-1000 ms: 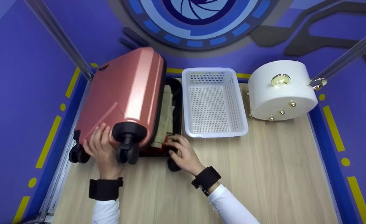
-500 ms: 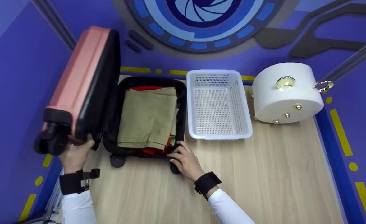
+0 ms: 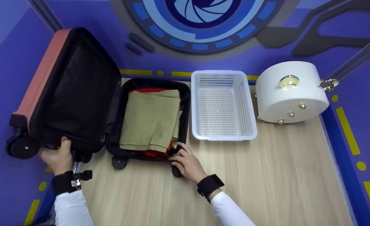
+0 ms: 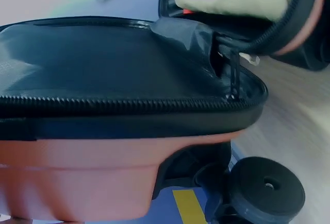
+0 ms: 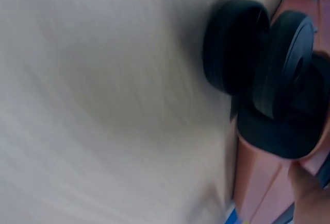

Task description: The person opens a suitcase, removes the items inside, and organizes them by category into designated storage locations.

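A pink hard-shell suitcase [image 3: 187,106] lies unzipped at the left, its black-lined lid [image 3: 78,91] swung over to the left and tilted. My left hand [image 3: 58,157] grips the lid's near edge, thumb over the rim and the other fingers hidden under the shell. In the base lies a folded khaki garment [image 3: 150,119] with red cloth [image 3: 155,153] showing beneath it. My right hand [image 3: 189,164] holds the base's near right corner, fingers over the rim. In the right wrist view its thumb [image 5: 304,183] touches the pink shell by a caster wheel [image 5: 283,64].
A white perforated plastic basket [image 3: 193,125] stands right of the suitcase. Farther right is a white rounded case [image 3: 285,103] with gold-coloured studs and a handle. Blue walls [image 3: 2,125] bound the wooden surface [image 3: 251,182]; the lid is close to the left wall.
The suitcase lid has swung up and over to the left with my left hand, uncovering the folded garments. My right hand has stayed at the base's near right corner, shifting slightly.
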The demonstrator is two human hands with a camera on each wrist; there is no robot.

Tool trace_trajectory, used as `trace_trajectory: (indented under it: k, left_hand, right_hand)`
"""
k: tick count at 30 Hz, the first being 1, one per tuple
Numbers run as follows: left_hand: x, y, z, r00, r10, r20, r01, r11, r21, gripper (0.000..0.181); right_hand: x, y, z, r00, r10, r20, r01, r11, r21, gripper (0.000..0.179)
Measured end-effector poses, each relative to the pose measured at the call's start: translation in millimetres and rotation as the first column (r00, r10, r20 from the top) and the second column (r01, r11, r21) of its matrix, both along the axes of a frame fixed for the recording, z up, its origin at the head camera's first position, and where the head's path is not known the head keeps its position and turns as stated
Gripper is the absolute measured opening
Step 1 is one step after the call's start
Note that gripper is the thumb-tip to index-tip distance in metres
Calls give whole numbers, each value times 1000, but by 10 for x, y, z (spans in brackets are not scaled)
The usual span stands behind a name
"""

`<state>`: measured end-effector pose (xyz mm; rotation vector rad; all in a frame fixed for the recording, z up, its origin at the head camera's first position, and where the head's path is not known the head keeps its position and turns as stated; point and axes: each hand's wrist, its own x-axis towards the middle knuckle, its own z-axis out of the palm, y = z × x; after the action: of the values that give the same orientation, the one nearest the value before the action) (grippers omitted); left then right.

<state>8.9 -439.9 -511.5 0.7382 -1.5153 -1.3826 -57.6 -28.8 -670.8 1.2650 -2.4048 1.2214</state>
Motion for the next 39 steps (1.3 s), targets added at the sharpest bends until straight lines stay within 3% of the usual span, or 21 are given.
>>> trace_trajectory:
  k: [7, 11, 16, 21, 25, 31, 36, 39]
  left_hand:
    - [53, -93, -56, 997, 70, 33, -73, 993, 91, 73]
    - [103, -146, -43, 986, 126, 111, -141, 981, 132, 68]
    - [188, -141, -63, 951, 150, 271, -168, 985, 41, 75]
    - [188, -59, -107, 927, 152, 344, -160, 987, -7, 83]
    - [170, 88, -109, 929, 160, 333, -154, 987, -46, 86]
    - [168, 320, -118, 956, 153, 250, -135, 987, -88, 85]
    - [159, 469, -144, 972, 150, 183, -144, 989, -45, 85]
    - [124, 637, -142, 984, 156, 88, -155, 988, -18, 87]
  right_hand:
    - [-108, 66, 10, 998, 49, 33, -48, 998, -39, 16]
    - [-101, 69, 2, 997, 58, 49, -57, 998, -34, 16]
    - [-88, 65, -3, 996, 64, 57, -62, 998, -32, 15]
    - [-91, 75, -11, 996, 48, 75, -46, 999, -28, 13]
    - [-86, 82, -6, 994, 47, 101, -45, 999, -19, 15]
    - [-69, 98, 43, 991, 46, 128, -46, 999, -3, 19]
    - [-53, 140, 135, 980, 39, 193, -49, 998, 47, 20]
    - [-47, 201, 210, 971, 36, 235, -47, 998, 39, 20]
